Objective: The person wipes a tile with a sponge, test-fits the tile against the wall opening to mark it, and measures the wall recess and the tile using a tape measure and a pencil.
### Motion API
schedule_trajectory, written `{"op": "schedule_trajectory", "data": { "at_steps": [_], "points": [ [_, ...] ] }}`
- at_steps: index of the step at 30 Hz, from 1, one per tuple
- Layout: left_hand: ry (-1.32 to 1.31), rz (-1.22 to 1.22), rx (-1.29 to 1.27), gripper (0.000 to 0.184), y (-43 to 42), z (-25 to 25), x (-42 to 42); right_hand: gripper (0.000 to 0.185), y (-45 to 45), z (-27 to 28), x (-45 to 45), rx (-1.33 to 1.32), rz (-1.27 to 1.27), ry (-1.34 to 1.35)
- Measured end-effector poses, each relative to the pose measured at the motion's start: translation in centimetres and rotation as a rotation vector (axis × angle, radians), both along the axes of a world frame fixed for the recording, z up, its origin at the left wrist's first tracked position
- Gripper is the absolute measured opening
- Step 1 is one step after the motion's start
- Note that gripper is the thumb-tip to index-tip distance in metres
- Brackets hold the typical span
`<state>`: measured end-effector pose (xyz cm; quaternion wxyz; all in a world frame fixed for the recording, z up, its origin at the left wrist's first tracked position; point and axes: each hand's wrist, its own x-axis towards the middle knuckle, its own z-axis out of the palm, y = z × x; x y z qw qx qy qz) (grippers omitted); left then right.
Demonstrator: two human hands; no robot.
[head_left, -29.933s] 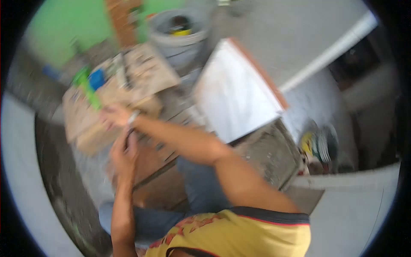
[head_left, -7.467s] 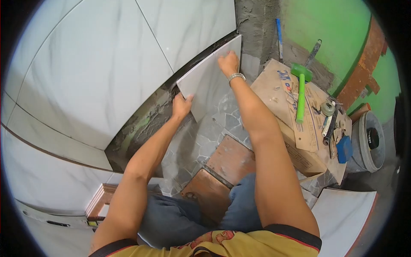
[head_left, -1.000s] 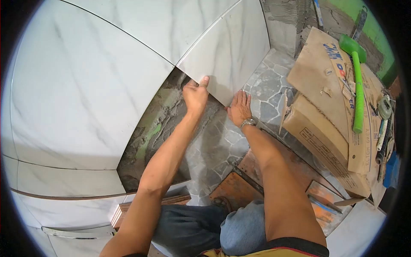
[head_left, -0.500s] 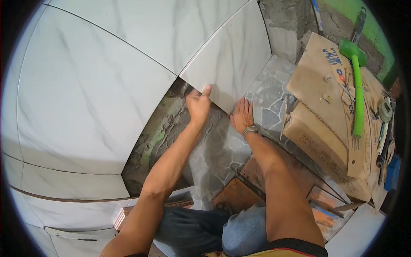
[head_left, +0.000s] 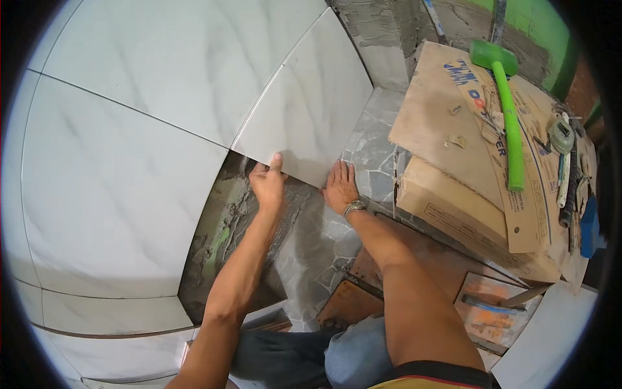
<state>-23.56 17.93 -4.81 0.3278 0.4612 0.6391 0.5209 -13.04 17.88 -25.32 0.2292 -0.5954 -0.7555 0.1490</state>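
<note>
A white marbled tile (head_left: 311, 104) stands against the wall below the larger wall tiles (head_left: 116, 188). My left hand (head_left: 267, 185) grips its near side edge, thumb on the face and the other fingers partly hidden behind it. At the tile's lower corner rests my right hand (head_left: 341, 188), fingers extended and close together over the corner and the stone-patterned floor (head_left: 372, 152). A watch is on the right wrist. Left of the tile, rough grey mortar (head_left: 223, 223) with a green patch shows in the untiled gap.
On a cardboard box (head_left: 453, 211) at the right lie a green mallet (head_left: 508, 117), a tape measure (head_left: 561, 135) and a blue block (head_left: 589, 227). A trowel with a blue handle (head_left: 495, 306) lies on the floor near brown tiles (head_left: 353, 301).
Over the last second the view has shifted, moving the scene left and down in the frame. Both hands keep their places at the tile. Earlier the tile was tilted away from the wall, held by both hands.
</note>
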Motion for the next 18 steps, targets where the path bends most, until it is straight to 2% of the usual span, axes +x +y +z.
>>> {"op": "schedule_trajectory", "data": {
  "at_steps": [18],
  "points": [
    [0.056, -0.017, 0.001, 0.023, 0.3, -0.9, -0.7, 0.083, -0.1, -0.1, 0.2, 0.018, -0.016, -0.021]
  ]
}}
